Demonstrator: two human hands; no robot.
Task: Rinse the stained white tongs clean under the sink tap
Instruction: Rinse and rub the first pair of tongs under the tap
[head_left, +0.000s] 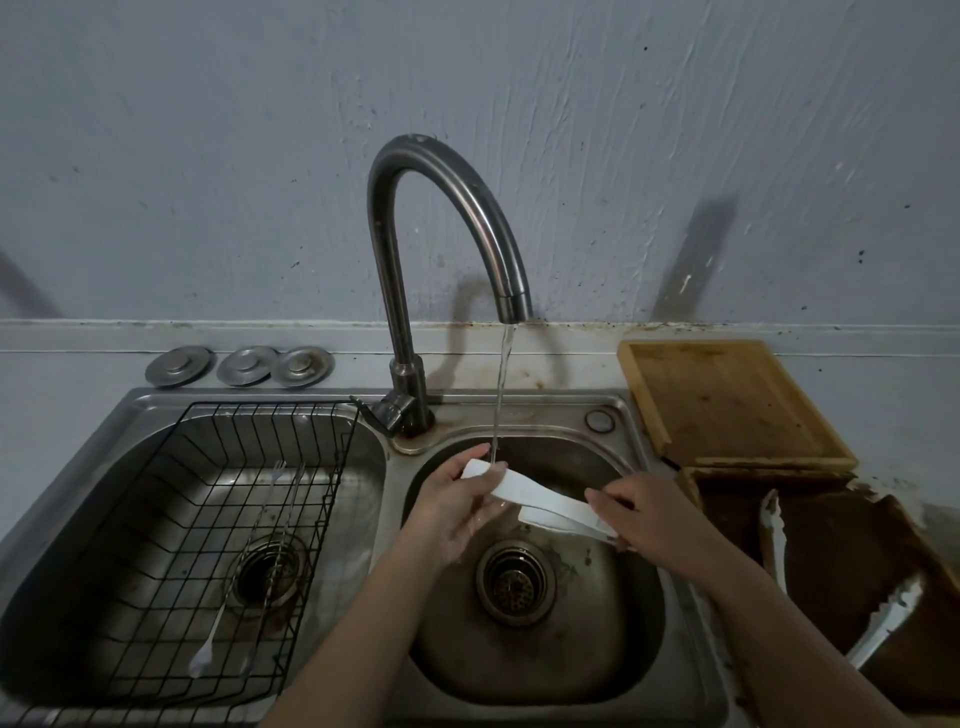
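White tongs (540, 501) lie across the right sink basin (613, 649), held at both ends. My left hand (457, 506) grips the tip end, right under the water stream (503, 395) that runs from the curved metal tap (441, 208). My right hand (647, 514) holds the hinged end, where the two white arms spread apart. Water strikes the upper arm beside my left thumb. The drain strainer (514, 584) sits below the tongs.
The left basin holds a black wire rack (218, 545) with skewers and a small fork in it. Three metal plugs (239, 366) rest behind it. On the right stand a wooden board (727, 400) and a brown-smeared tray (841, 561) bearing another stained white utensil (774, 540).
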